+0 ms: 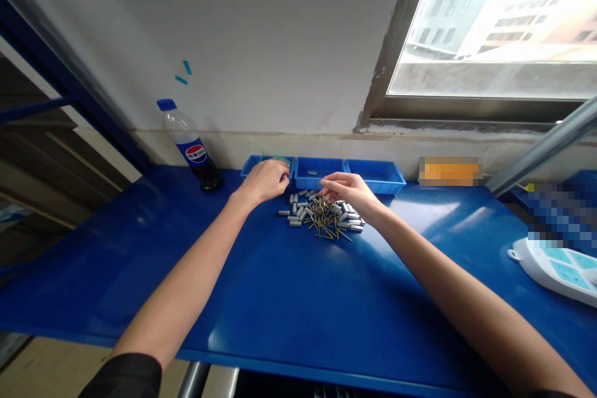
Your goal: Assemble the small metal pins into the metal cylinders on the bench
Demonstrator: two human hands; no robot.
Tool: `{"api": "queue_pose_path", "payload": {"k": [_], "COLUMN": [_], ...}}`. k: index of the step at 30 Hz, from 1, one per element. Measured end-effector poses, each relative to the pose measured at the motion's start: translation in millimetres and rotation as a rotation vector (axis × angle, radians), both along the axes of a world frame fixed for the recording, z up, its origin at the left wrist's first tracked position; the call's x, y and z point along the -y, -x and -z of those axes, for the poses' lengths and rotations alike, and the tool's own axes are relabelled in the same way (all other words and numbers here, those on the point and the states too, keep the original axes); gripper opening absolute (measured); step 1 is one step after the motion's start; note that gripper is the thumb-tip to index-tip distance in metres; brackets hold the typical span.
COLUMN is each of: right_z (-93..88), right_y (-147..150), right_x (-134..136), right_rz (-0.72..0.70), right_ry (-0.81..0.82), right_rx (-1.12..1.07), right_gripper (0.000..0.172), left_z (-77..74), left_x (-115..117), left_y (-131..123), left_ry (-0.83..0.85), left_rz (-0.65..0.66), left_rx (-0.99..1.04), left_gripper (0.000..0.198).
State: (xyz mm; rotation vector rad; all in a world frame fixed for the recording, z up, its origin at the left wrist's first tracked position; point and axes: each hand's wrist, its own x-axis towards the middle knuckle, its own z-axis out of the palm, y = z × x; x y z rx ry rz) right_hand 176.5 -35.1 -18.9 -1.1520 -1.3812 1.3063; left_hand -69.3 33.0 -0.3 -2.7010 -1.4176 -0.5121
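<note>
Three blue bins stand in a row against the wall. My left hand is at the left bin, which has something green in it. Its fingers curl down, and their tips are hidden, so what they hold cannot be made out. My right hand hovers at the back of a mixed pile, thumb and fingers drawn together; anything between them is too small to name. Below it lie thin brass-coloured and grey pins or screws in a heap, with short silvery cylinders around them.
The middle bin has a small silvery piece inside; the right bin adjoins it. A cola bottle stands at the back left of the blue table. A white case with pale blue panels lies at the right edge.
</note>
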Motion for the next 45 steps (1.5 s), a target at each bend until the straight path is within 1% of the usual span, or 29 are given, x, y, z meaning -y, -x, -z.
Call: {"api": "queue_pose_path", "payload": {"k": [6,8,10,12,14,18,19,21,23,25,30,32,34,36,38,40,42,45], "right_z": [-1.5,0.2,1.7,1.8,-0.4,-7.9,-9.1,-10.4,-11.1,-13.0,-24.4,-26.5,-24.5,-18.4,-10.2,-2.4,2.8,5.4], "right_y": [0.7,0.1,-0.6,-1.3,-2.4,-9.3,-12.3,-20.0,-28.8,-37.5,-54.7,-59.4,-62.6,-64.5,-65.0,-64.9,-64.9,-66.2], "right_x": [-0.8,-1.6,-2.2,-2.5,-2.6,-5.6,-7.3,-11.5,-15.3,-17.1,-12.3,-8.9,-6.0,-4.1,-3.2,-2.9,-2.1,2.5], "right_rz": [0.009,0.005,0.006,0.011,0.025,0.116,0.146,0.2,0.225,0.207,0.014,-0.001,0.0,-0.023,-0.044,-0.016,0.039,0.078], "right_ry": [0.014,0.011,0.007,0.008,0.002,-0.054,-0.073,-0.114,-0.157,-0.19,-0.257,-0.22,-0.116,0.006,0.082,0.072,0.013,-0.048], "right_rx": [-0.006,-0.011,-0.013,-0.011,-0.009,-0.018,-0.015,0.023,0.126,0.309,0.981,1.209,1.32,1.294,1.198,1.132,1.098,1.015], "right_gripper": [0.034,0.034,0.034,0.034,0.034,0.03,0.03,0.029,0.029,0.027,0.015,0.014,0.018,0.021,0.019,0.016,0.014,0.01], "left_z": [3.4,2.0,-0.1,-2.1,-4.4,-12.3,-15.0,-20.1,-23.6,-24.9,-23.4,-22.5,-20.6,-16.8,-11.3,-6.0,-2.9,-4.0], "left_x": [-5.3,-4.0,-1.0,2.5,5.4,9.0,9.8,12.3,15.8,19.7,24.5,23.2,21.4,20.3,20.1,20.1,19.4,18.4], "left_y": [1.7,0.6,-1.5,-3.9,-5.8,-5.9,-5.5,-5.0,-5.7,-7.7,-9.7,-6.8,-3.5,-1.7,-1.9,-2.7,-1.8,2.0], "left_ry": [-0.089,-0.134,-0.159,-0.148,-0.132,-0.15,-0.137,-0.043,0.12,0.263,0.416,0.502,0.565,0.58,0.566,0.555,0.569,0.582], "left_rz": [0.078,0.119,0.125,0.1,0.08,0.128,0.14,0.157,0.179,0.179,0.011,-0.014,0.005,0.046,0.073,0.08,0.097,0.109], "left_rx": [0.057,0.036,-0.015,-0.059,-0.062,0.032,0.054,0.07,0.041,-0.036,-0.277,-0.324,-0.339,-0.319,-0.283,-0.248,-0.212,-0.155], "left_gripper": [0.029,0.026,0.022,0.02,0.021,0.022,0.021,0.02,0.02,0.017,0.015,0.017,0.022,0.023,0.019,0.012,0.008,0.006]}}
